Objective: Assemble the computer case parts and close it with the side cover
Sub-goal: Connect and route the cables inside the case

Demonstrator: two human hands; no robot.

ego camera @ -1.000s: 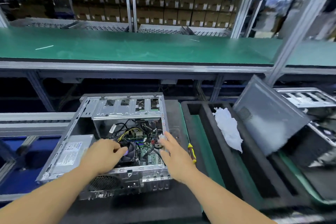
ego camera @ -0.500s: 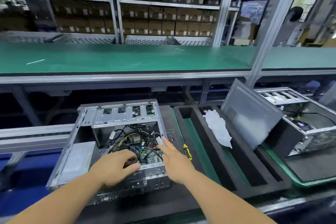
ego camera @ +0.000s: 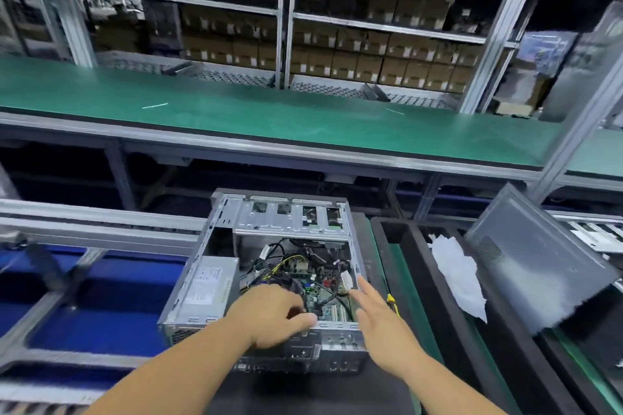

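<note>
**Q:** What lies at the far left of the figure, and how many cases are shown?

**A:** At far left, blue bays sit under grey metal rails (ego camera: 101, 229). One open computer case (ego camera: 269, 280) lies on its side on a dark mat, its open face up. A second opened chassis (ego camera: 596, 236) is partly visible at the right edge.

**Q:** What is counted inside the open case?

**A:** One grey power supply (ego camera: 207, 290) at the left, one perforated drive bracket (ego camera: 290, 217) across the far end, one green motherboard (ego camera: 323, 296) with a tangle of black and yellow cables (ego camera: 290, 263) over it.

**Q:** How do the two hands stand?

**A:** The left hand (ego camera: 269, 317) reaches into the case over the board, fingers curled downward near the near rim; whether they pinch anything cannot be told, as the fingertips are blurred. The right hand (ego camera: 381, 323) is spread, fingers straight and apart, holding nothing, its fingertips at the case's right wall.

**Q:** And to the right of the case?

**A:** One yellow-handled screwdriver (ego camera: 392, 305) lies just beside the right hand. Next come black foam trays (ego camera: 421, 263), one crumpled white sheet (ego camera: 458, 276) in them, and one grey side cover (ego camera: 536, 259), tilted, leaning across the trays, well apart from the open case.
</note>
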